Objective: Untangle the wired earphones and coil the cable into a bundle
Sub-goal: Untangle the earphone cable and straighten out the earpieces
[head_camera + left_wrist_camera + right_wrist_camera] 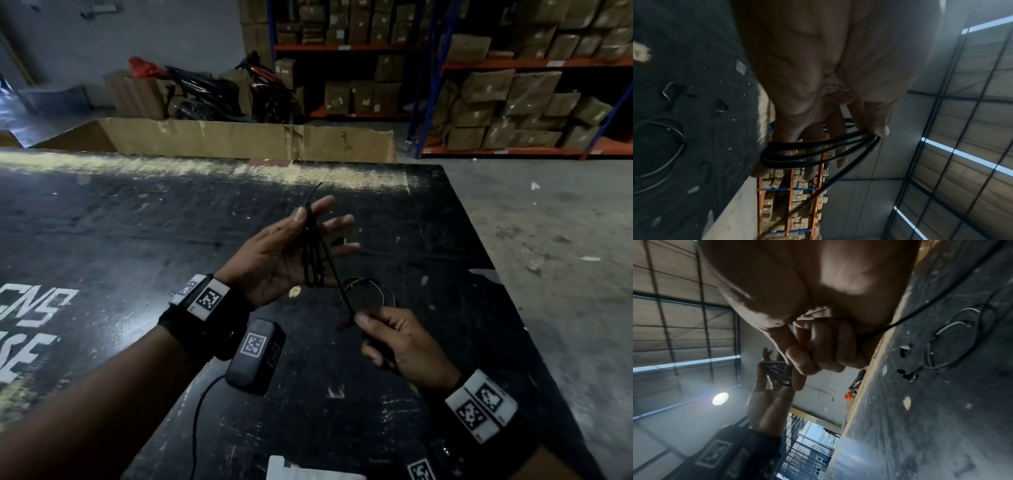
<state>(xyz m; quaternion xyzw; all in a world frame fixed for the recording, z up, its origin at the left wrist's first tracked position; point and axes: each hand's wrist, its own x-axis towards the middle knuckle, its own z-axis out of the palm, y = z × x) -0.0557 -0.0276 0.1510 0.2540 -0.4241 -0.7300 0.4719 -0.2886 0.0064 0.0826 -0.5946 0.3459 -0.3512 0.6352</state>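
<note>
The black earphone cable [313, 251] lies in several long loops across the palm of my left hand [291, 253], running from the thumb down to the heel. That hand is raised above the table, palm up, fingers straight and spread. The left wrist view shows the loops [813, 146] hooked round the thumb and the far side of the hand. A taut strand runs down to my right hand [368, 320], which pinches it between thumb and forefinger. The rest of the cable [371, 291] lies in a loose ring on the table. The earbuds [909, 375] lie beside that ring.
The black, scuffed table [171, 222] has its right edge close to my right hand, with concrete floor beyond. A cardboard wall [239, 137] stands behind the table's far edge. Shelves of boxes [513, 96] and a motorcycle [205, 92] stand further back. White paper [308, 471] lies at the near edge.
</note>
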